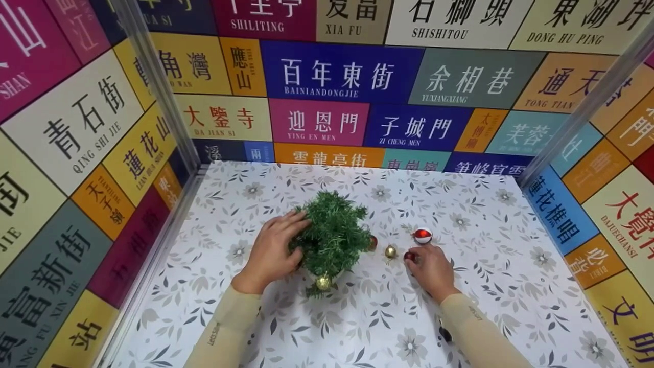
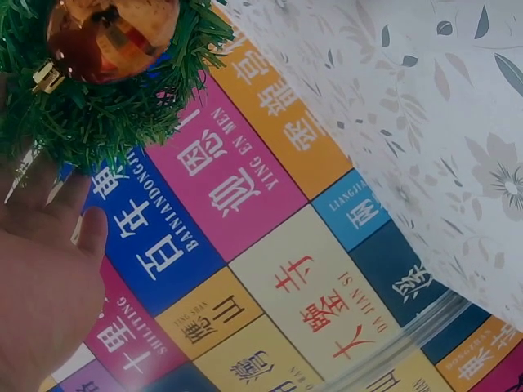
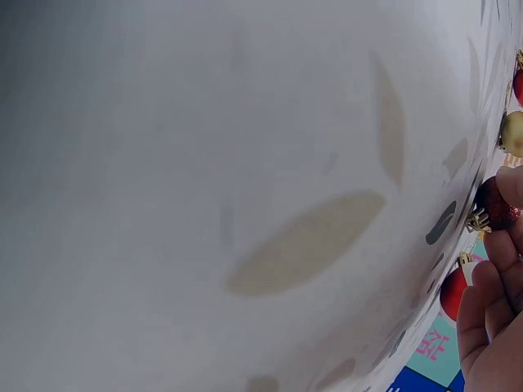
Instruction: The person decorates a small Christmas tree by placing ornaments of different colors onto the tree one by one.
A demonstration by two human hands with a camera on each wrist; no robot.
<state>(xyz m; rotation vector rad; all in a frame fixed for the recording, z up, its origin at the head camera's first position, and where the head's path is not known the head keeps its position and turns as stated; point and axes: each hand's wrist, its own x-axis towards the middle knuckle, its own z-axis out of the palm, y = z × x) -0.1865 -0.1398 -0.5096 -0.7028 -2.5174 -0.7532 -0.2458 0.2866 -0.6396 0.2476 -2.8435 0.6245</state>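
A small green tinsel Christmas tree [image 1: 332, 230] stands on the table. My left hand [image 1: 276, 248] rests against its left side, fingers extended into the foliage and tips partly hidden by it. In the left wrist view the thumb of that hand lies loose beside the branches, below a shiny copper-coloured bauble [image 2: 114, 37]. A gold bauble [image 1: 323, 282] hangs low on the tree's near side. To the right of the tree, my right hand [image 1: 433, 270] pinches a dark red glittery bauble [image 3: 493, 204] between thumb and fingers, close over the tabletop.
A red-and-white bauble [image 1: 422, 235] lies just beyond my right hand. Between hand and tree sit a gold bauble [image 1: 391, 251] and a red one [image 1: 373, 243] beside the branches. A dark object [image 1: 445, 334] shows by the right forearm. Sign-patterned walls surround the floral tabletop [image 1: 357, 327].
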